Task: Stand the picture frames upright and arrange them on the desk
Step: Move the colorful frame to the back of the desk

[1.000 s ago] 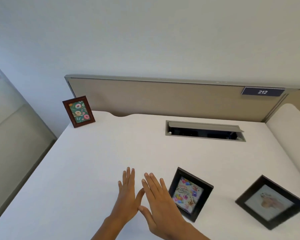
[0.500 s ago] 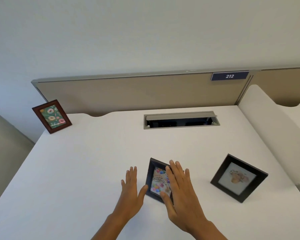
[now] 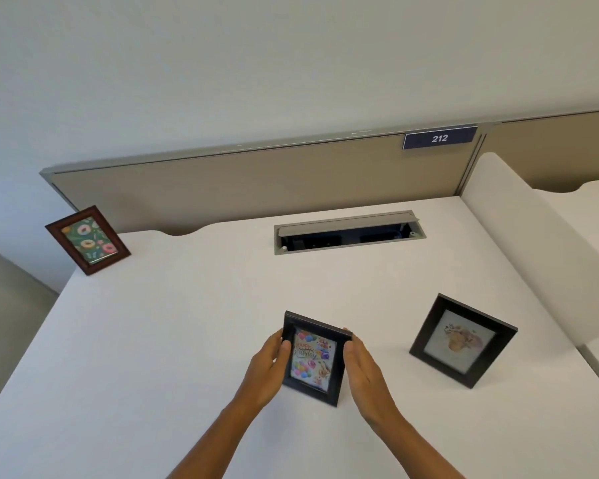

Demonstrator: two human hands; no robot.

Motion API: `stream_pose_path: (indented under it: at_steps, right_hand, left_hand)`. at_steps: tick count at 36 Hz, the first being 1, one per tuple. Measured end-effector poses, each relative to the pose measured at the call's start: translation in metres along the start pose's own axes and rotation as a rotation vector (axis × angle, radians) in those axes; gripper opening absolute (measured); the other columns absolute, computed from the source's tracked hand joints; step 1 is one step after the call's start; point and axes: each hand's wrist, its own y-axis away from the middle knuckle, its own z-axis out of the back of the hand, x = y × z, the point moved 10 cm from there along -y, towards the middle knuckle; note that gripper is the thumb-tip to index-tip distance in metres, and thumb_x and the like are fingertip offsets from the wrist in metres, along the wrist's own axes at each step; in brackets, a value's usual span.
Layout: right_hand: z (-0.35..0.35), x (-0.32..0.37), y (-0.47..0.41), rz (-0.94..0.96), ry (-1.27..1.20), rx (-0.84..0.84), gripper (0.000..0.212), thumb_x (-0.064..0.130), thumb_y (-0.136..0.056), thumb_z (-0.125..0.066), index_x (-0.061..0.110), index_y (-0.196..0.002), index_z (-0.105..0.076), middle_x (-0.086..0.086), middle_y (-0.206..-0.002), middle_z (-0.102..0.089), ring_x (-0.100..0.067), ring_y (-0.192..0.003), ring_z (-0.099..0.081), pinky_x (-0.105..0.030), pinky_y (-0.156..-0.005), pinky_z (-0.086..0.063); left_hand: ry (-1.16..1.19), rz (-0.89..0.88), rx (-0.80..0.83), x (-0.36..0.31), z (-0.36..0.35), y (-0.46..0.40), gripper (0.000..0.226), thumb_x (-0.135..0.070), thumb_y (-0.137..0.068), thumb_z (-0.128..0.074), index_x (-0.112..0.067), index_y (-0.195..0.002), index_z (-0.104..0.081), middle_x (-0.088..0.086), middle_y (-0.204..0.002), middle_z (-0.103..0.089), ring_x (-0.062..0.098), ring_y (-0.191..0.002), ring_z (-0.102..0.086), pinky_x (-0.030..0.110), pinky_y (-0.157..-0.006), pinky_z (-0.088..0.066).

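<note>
Left hand (image 3: 267, 369) and right hand (image 3: 363, 371) clamp the birthday frame (image 3: 313, 357) by its sides, desk (image 3: 187, 340) 6 o'clock. Black frame (image 3: 462, 340) at 4, brown frame (image 3: 87, 239) at 10.

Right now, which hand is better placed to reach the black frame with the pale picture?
The right hand: it holds the birthday frame on the side facing the pale-picture frame. The left hand would have to cross over.

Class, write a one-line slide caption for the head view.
Both hands grip the birthday frame on the desk.
</note>
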Motion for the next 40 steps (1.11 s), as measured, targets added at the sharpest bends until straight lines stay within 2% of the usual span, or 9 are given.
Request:
stream_pose_path:
  at_steps: [3, 7, 10, 14, 17, 20, 30, 36, 40]
  right_hand:
    - [-0.005, -0.007, 0.002, -0.113, -0.075, 0.035, 0.038, 0.06, -0.108, -0.03, 0.048, -0.124, -0.062, 0.025, -0.124, -0.069, 0.006, -0.118, -0.063, -0.005, -0.087, -0.047]
    - [-0.011, -0.024, -0.003, -0.237, -0.148, 0.089, 0.056, 0.077, -0.094, -0.031, 0.047, -0.127, -0.064, 0.015, -0.13, -0.068, -0.007, -0.124, -0.062, -0.03, -0.109, -0.04]
    - [-0.015, -0.032, -0.005, -0.29, -0.194, 0.127, 0.055, 0.079, -0.095, -0.036, 0.045, -0.124, -0.068, 0.012, -0.134, -0.071, -0.009, -0.128, -0.062, -0.036, -0.117, -0.042]
    - [-0.015, -0.039, -0.007, -0.332, -0.268, 0.13, 0.067, 0.085, -0.092, -0.043, 0.04, -0.132, -0.073, 0.007, -0.133, -0.078, -0.018, -0.129, -0.068, -0.048, -0.119, -0.047]
    - [-0.019, -0.041, -0.006, -0.349, -0.309, 0.132, 0.067, 0.083, -0.093, -0.044, 0.039, -0.134, -0.073, 0.008, -0.133, -0.078, -0.02, -0.13, -0.069, -0.053, -0.122, -0.045]
    - [-0.023, -0.04, -0.004, -0.353, -0.342, 0.139, 0.069, 0.081, -0.094, -0.044, 0.037, -0.138, -0.071, 0.006, -0.134, -0.078, -0.021, -0.131, -0.068, -0.055, -0.123, -0.043]
    - [-0.032, -0.028, 0.002, -0.312, -0.349, 0.135, 0.067, 0.074, -0.102, -0.034, 0.032, -0.139, -0.071, 0.005, -0.133, -0.079, -0.021, -0.132, -0.068, -0.056, -0.123, -0.04]
    - [-0.039, -0.008, 0.004, -0.203, -0.328, 0.144, 0.066, 0.075, -0.1, -0.036, 0.033, -0.128, -0.08, 0.005, -0.132, -0.079, -0.014, -0.128, -0.07, -0.049, -0.122, -0.041]
    - [-0.041, 0.011, 0.007, -0.023, -0.342, 0.159, 0.088, 0.088, -0.085, -0.058, 0.016, -0.129, -0.079, -0.005, -0.135, -0.078, -0.019, -0.132, -0.069, -0.042, -0.117, -0.044]
  left_hand:
    - [-0.001, -0.01, -0.017, -0.003, 0.003, 0.001, 0.039, -0.032, -0.112, -0.037, -0.025, -0.149, -0.045, -0.014, -0.13, -0.059, -0.006, -0.107, -0.059, -0.001, -0.072, -0.05]
    - [-0.001, -0.011, -0.047, -0.002, 0.008, 0.001, 0.038, -0.03, -0.111, -0.039, -0.023, -0.148, -0.047, -0.011, -0.134, -0.058, 0.007, -0.121, -0.056, 0.0, -0.072, -0.05]
    - [-0.006, -0.014, -0.053, -0.002, 0.008, 0.0, 0.038, -0.029, -0.111, -0.041, -0.022, -0.148, -0.048, -0.013, -0.132, -0.057, 0.01, -0.124, -0.056, -0.001, -0.071, -0.05]
    - [-0.021, -0.012, -0.032, 0.005, 0.009, -0.001, 0.038, -0.022, -0.109, -0.049, -0.021, -0.147, -0.049, -0.01, -0.131, -0.06, 0.01, -0.121, -0.057, 0.001, -0.071, -0.051]
    - [-0.058, -0.011, -0.026, 0.012, 0.01, -0.002, 0.04, -0.014, -0.108, -0.052, -0.018, -0.147, -0.051, -0.004, -0.137, -0.063, 0.011, -0.122, -0.058, 0.008, -0.084, -0.052]
    - [-0.068, -0.004, -0.028, 0.018, 0.012, -0.001, 0.037, -0.009, -0.107, -0.052, -0.017, -0.143, -0.056, -0.006, -0.132, -0.065, 0.013, -0.121, -0.061, 0.018, -0.093, -0.051]
    - [-0.067, -0.036, -0.07, 0.03, 0.022, 0.003, 0.029, -0.006, -0.105, -0.056, -0.017, -0.131, -0.063, -0.01, -0.117, -0.068, 0.014, -0.108, -0.066, 0.002, -0.072, -0.053]
    - [-0.016, -0.1, -0.126, 0.026, 0.036, 0.01, 0.029, 0.001, -0.102, -0.057, -0.022, -0.117, -0.067, -0.015, -0.109, -0.075, 0.011, -0.106, -0.071, 0.014, -0.085, -0.059]
    - [0.048, -0.196, -0.228, 0.012, 0.054, 0.024, 0.049, 0.014, -0.097, -0.056, -0.031, -0.112, -0.07, -0.029, -0.102, -0.076, 0.002, -0.102, -0.073, 0.01, -0.087, -0.055]
